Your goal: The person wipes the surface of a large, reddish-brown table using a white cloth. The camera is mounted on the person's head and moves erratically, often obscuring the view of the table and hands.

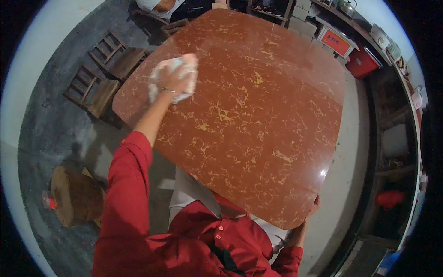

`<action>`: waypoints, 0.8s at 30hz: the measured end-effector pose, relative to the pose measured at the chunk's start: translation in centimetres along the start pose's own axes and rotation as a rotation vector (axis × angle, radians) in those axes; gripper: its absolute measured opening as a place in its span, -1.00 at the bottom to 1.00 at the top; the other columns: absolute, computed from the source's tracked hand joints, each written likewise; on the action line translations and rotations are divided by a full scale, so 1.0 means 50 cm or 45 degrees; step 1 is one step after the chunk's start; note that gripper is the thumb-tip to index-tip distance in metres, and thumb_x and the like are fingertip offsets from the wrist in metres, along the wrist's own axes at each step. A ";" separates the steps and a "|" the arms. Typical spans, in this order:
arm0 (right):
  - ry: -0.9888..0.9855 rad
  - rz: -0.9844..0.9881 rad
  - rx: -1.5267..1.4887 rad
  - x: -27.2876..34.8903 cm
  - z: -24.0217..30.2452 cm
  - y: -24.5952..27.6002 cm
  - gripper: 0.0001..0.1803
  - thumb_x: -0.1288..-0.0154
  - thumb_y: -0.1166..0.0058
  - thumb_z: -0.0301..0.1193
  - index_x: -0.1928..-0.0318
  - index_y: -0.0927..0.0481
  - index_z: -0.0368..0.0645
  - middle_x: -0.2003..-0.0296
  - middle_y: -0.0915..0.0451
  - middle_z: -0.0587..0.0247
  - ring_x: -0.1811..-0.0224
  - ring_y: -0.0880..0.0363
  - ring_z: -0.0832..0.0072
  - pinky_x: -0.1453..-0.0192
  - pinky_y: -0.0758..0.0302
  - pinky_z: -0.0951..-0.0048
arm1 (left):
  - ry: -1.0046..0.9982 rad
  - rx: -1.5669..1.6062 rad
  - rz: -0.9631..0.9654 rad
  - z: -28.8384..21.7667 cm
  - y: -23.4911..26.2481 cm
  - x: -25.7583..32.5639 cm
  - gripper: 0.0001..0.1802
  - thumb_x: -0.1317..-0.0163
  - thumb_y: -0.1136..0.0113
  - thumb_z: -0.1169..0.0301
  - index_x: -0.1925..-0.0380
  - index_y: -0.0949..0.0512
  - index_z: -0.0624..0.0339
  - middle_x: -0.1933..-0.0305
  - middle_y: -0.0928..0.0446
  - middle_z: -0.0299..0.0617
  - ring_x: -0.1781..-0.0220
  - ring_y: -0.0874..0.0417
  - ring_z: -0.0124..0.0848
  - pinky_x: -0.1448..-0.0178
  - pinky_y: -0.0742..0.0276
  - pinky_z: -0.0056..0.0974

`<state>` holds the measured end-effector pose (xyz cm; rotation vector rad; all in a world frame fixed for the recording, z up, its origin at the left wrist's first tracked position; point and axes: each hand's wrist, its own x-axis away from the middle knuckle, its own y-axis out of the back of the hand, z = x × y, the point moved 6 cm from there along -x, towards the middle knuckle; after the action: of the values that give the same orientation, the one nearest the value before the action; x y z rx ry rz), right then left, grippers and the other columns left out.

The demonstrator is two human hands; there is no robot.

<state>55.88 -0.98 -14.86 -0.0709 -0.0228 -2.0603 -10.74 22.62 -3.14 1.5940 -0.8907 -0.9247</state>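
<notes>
A glossy red-brown table top [258,115] with yellow marbling fills the middle of the view. My left hand [179,77] reaches out to its far left part and presses a crumpled white cloth [161,78] flat on the surface. My right hand [314,207] is mostly hidden under the table's near right corner, with its fingers curled on the edge there. Both arms wear red sleeves.
Two low wooden chairs [99,74] stand left of the table on the grey floor. A round wooden block [74,196] sits at my lower left. Another person [161,5] is at the far side. Shelves, a red box [362,62] and clutter line the right wall.
</notes>
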 end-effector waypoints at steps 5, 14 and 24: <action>0.018 -0.027 0.048 0.005 0.028 -0.004 -0.61 -0.51 0.16 -0.30 0.02 -0.58 -0.41 0.22 -0.67 0.11 0.27 -0.63 0.41 0.18 -0.58 0.40 | -0.874 0.080 0.088 -0.362 0.006 0.253 -0.38 -0.23 0.03 -0.31 -0.29 -0.41 -0.57 -0.58 0.03 -0.07 -0.61 0.15 0.02 -0.48 0.37 0.43; -0.007 -0.074 0.020 0.001 -0.036 0.052 -0.61 -0.51 0.15 -0.30 0.01 -0.58 -0.41 0.25 -0.66 0.13 0.30 -0.62 0.45 0.21 -0.56 0.44 | -1.175 0.219 0.200 -0.157 0.125 0.495 -0.38 -0.11 -0.22 -0.22 -0.19 -0.55 -0.41 -0.49 -0.18 -0.05 -0.57 -0.01 0.04 -0.51 0.26 0.34; 0.011 -0.060 0.095 -0.014 -0.044 0.040 -0.64 -0.50 0.14 -0.34 -0.01 -0.59 -0.39 0.29 -0.69 0.15 0.30 -0.63 0.48 0.23 -0.55 0.44 | -0.282 -0.013 -0.008 -0.192 0.024 0.110 -0.30 -0.20 0.05 -0.37 -0.34 -0.35 -0.54 -0.58 0.02 -0.11 -0.60 0.14 -0.03 -0.46 0.33 0.44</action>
<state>57.89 -1.41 -17.12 -0.0159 -0.0966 -2.1050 0.15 21.36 -1.10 1.5061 -1.0324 -1.1244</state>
